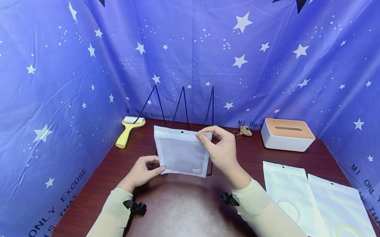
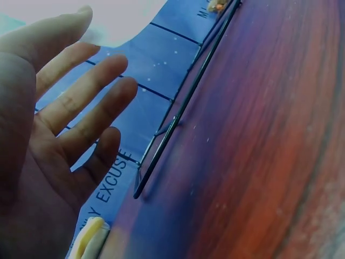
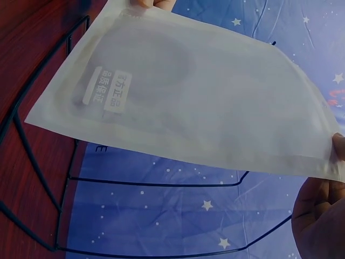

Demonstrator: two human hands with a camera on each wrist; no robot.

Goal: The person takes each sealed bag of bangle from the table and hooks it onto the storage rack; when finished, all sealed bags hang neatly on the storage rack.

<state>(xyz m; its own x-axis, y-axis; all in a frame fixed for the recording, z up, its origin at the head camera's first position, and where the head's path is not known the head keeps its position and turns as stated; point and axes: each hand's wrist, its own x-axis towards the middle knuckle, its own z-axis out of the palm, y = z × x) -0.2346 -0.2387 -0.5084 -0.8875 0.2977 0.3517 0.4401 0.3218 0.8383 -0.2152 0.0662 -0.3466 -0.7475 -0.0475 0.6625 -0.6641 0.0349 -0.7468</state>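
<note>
A translucent white zip pouch [image 1: 183, 152] with a small hang hole hangs upright between my two hands. My left hand [image 1: 142, 171] pinches its lower left corner between thumb and fingers; the other fingers extend loosely behind, as the left wrist view shows. At the top right corner, my right hand [image 1: 222, 149] pinches the pouch's edge. The right wrist view shows a faint round shape inside and pale printed labels [image 3: 116, 93] at one corner. Directly behind the pouch stands a black wire rack [image 1: 185, 102] with pointed uprights, its lower part mostly hidden.
Two white pouches lie overlapping at the right, one [image 1: 282, 182] with a white ring, the other [image 1: 338, 200] with a yellow ring. A tissue box [image 1: 288, 140] stands behind them. A yellow-handled lint roller [image 1: 127, 132] and a small brown trinket [image 1: 245, 131] lie towards the back.
</note>
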